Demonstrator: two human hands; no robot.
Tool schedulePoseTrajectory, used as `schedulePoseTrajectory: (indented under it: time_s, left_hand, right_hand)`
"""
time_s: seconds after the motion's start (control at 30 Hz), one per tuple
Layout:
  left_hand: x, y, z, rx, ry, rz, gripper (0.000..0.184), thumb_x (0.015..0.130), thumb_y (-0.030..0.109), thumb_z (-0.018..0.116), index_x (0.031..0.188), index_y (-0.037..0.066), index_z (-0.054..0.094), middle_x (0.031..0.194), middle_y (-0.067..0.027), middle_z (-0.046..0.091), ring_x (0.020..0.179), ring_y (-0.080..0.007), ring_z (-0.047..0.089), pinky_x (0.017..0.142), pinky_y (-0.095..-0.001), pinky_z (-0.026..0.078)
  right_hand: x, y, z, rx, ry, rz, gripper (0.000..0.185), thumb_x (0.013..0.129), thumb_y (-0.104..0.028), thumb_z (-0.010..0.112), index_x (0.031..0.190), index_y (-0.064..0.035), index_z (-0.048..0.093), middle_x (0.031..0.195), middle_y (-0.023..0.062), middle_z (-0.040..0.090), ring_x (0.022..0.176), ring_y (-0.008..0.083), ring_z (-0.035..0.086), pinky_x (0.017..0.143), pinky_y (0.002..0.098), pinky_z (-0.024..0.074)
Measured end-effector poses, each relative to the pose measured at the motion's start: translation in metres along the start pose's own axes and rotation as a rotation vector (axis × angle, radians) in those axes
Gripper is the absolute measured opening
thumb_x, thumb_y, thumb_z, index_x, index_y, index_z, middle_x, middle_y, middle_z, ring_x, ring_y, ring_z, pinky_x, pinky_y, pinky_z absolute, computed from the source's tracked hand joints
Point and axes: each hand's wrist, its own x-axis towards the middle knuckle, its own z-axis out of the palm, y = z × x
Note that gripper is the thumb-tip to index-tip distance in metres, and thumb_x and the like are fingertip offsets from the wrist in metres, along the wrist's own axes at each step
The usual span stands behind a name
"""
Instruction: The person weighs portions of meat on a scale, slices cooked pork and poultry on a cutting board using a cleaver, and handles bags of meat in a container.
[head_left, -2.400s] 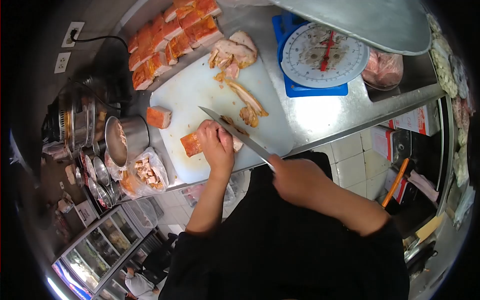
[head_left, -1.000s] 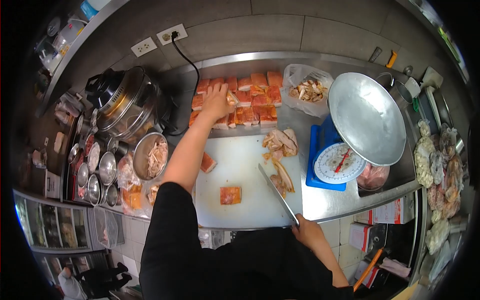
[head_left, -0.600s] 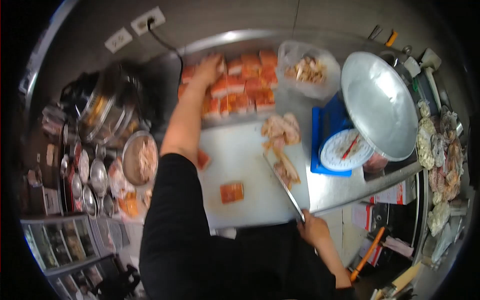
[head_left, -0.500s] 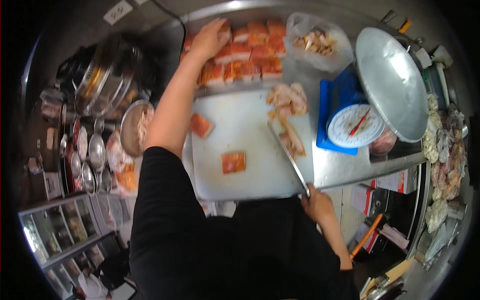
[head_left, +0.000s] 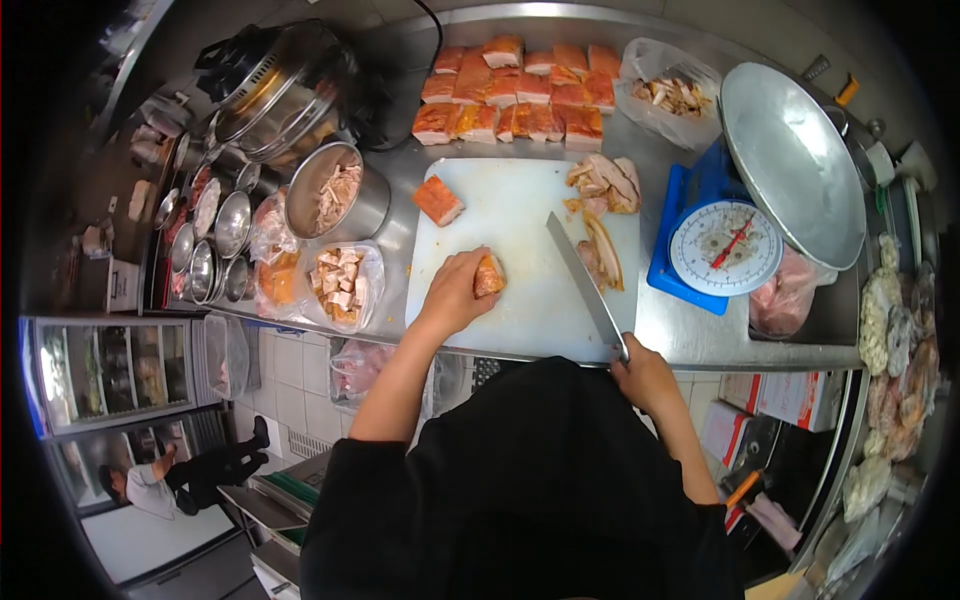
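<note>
Your left hand [head_left: 458, 292] curls closed around a small browned piece of meat [head_left: 489, 276] on the near-left half of the white cutting board [head_left: 530, 205]; the hand covers part of the piece. Your right hand [head_left: 645, 375], at the board's near-right edge, grips the handle of a long knife [head_left: 583, 278]. The blade slants over the board, its tip pointing away from you and to the left; whether it touches the surface cannot be told. Just right of the blade lies a strip of meat [head_left: 603, 255], with sliced meat [head_left: 605, 183] beyond it. A meat block [head_left: 439, 201] sits in the far-left corner. Behind the board, rows of browned blocks [head_left: 515, 90] cover part of the metal counter [head_left: 665, 335]. To the right stands a blue scale [head_left: 726, 247] with a round pan [head_left: 793, 165]; to the left, a metal pot [head_left: 375, 205] containing meat strips and a plastic bag [head_left: 373, 288] of meat cubes.
</note>
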Motion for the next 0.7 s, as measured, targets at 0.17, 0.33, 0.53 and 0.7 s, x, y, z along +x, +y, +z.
schedulePoseTrajectory:
  time_s: [0.17, 0.33, 0.53, 0.7]
  left_hand:
    - [-0.009, -0.008, -0.019, 0.131, 0.024, 0.018, 0.068, 0.074, 0.011, 0.078, 0.139, 0.012, 0.057, 0.130, -0.0111, 0.060, 0.127, -0.0314, 0.052, 0.108, -0.0439, 0.042]
    - [0.000, -0.042, -0.045, 0.315, -0.038, 0.127, 0.066, 0.076, -0.001, 0.068, 0.138, 0.017, 0.059, 0.143, -0.0091, 0.054, 0.140, -0.0293, 0.045, 0.116, -0.0444, 0.037]
    - [0.007, -0.049, -0.064, 0.273, -0.128, 0.152, 0.074, 0.074, -0.003, 0.067, 0.143, 0.020, 0.056, 0.152, -0.0120, 0.047, 0.148, -0.0314, 0.035, 0.119, -0.0434, 0.033]
    - [0.018, -0.022, -0.055, 0.484, -0.186, 0.127, 0.068, 0.077, 0.015, 0.072, 0.143, 0.019, 0.056, 0.135, -0.0151, 0.057, 0.130, -0.0374, 0.052, 0.107, -0.0460, 0.044]
  right_hand:
    - [0.001, 0.008, 0.003, -0.029, -0.008, -0.033, 0.036, 0.093, -0.020, 0.066, 0.122, -0.0026, 0.053, 0.093, 0.0294, 0.070, 0.090, 0.0488, 0.068, 0.082, 0.0559, 0.0535]
    - [0.002, 0.008, 0.003, -0.018, -0.012, -0.019, 0.038, 0.093, -0.020, 0.066, 0.124, -0.0023, 0.053, 0.094, 0.0296, 0.070, 0.092, 0.0486, 0.068, 0.084, 0.0555, 0.0536]
    - [-0.002, -0.001, 0.002, 0.011, -0.018, 0.037, 0.039, 0.093, -0.021, 0.065, 0.125, -0.0022, 0.053, 0.097, 0.0291, 0.071, 0.094, 0.0483, 0.068, 0.084, 0.0554, 0.0534]
    - [-0.003, -0.005, 0.004, -0.025, -0.006, 0.058, 0.039, 0.093, -0.021, 0.065, 0.125, -0.0025, 0.053, 0.097, 0.0294, 0.070, 0.095, 0.0485, 0.068, 0.084, 0.0557, 0.0532]
